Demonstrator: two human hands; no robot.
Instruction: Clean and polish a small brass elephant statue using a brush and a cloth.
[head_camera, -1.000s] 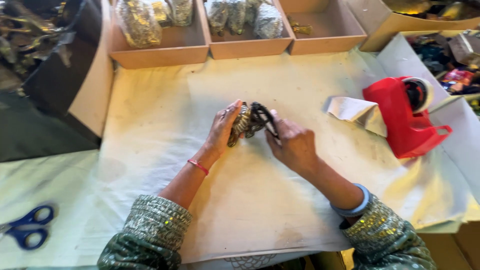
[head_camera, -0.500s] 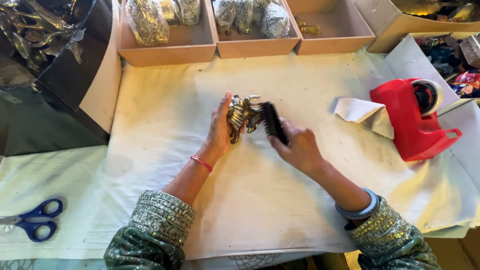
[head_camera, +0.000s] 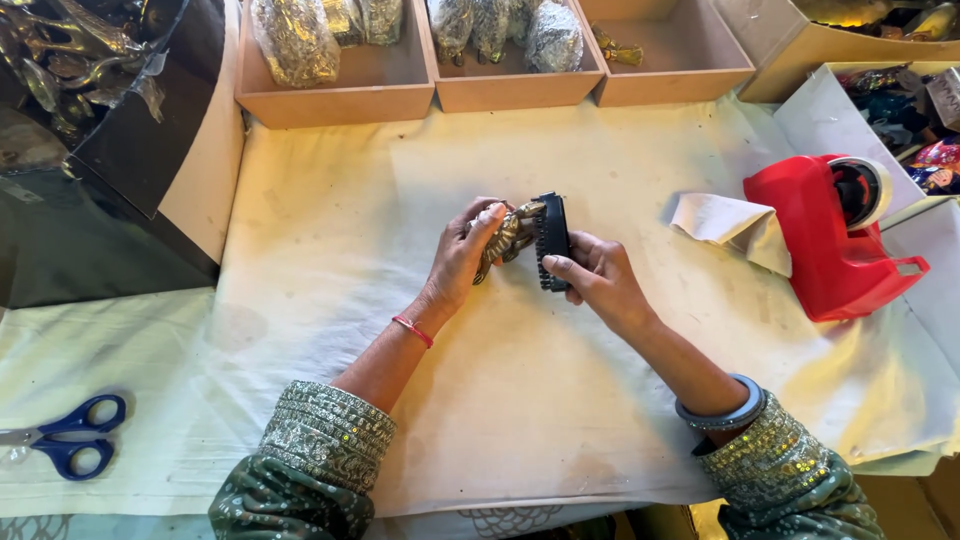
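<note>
A red tape dispenser (head_camera: 838, 238), blue scissors (head_camera: 70, 438) and three wooden trays (head_camera: 340, 95) lie around.

Both forearms come out of long sleeves of dark green fabric, thickly covered with small silvery sequins that catch the light. Each sleeve ends in a broad cuff of closely set sequin rows running around the arm like bands. The left sleeve (head_camera: 305, 470) stops about halfway along the forearm, the right sleeve (head_camera: 790, 480) nearer the wrist. On the left wrist sits a thin red thread bracelet (head_camera: 412, 331). On the right wrist, just above the cuff, lies a smooth grey-blue bangle (head_camera: 722, 410), round and plain. The left hand (head_camera: 462, 255) and the right hand (head_camera: 597, 277) are bare, without gloves, and no rings can be made out on the fingers (head_camera: 556, 264).
</note>
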